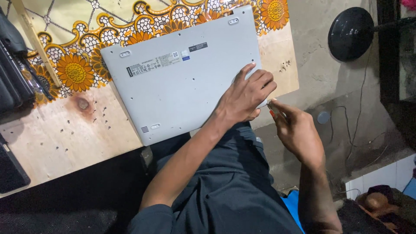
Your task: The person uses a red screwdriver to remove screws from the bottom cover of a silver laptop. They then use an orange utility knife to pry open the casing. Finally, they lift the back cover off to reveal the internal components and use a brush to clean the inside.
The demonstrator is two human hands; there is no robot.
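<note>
Loose screws [103, 113] lie on the wooden table [52, 143] left of the upturned silver laptop [173, 82]. Our left hand [245, 97] presses open-palmed on its near-right corner. Right hand [297, 130], just right of that corner, pinches a small orange-tipped tool [273, 110]. We judge base-cover prying underway; the tip must find the seam.

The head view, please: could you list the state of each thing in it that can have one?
Laptop: closed, upside down, grey underside up, one corner overhanging the table edge.
Left hand: flat, pressing on the laptop's corner.
Right hand: pinching a small tool at that corner.
Wooden table: part covered by a floral cloth.
Loose screws: scattered on the bare wood.
</note>
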